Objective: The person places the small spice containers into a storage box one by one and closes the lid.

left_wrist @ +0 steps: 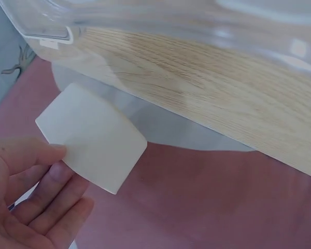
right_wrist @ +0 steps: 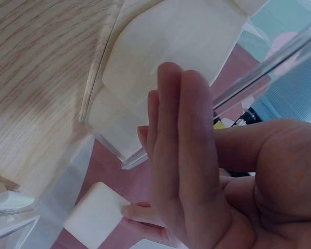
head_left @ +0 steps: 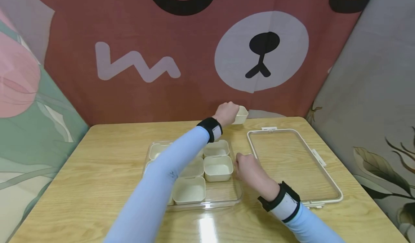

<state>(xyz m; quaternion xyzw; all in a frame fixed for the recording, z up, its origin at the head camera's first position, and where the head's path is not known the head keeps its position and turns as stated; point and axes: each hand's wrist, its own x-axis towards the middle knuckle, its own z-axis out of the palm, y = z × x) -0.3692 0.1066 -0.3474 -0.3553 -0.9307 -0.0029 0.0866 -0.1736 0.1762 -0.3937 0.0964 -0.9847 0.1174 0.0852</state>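
Note:
My left hand pinches a small cream box between thumb and fingers, at the table's back edge by the hanging cloth. In the left wrist view its flat outer face shows. A clear plastic container holds several similar cream boxes; my left sleeve crosses over some of them. My right hand holds the container's right side wall. Its fingers lie along the outside of the wall, while the thumb reaches over at the rim, its tip hidden behind them.
A clear lid with a cream frame and side clips lies flat to the right of the container. The wooden table meets a patterned cloth at the back, with more cloth at both sides.

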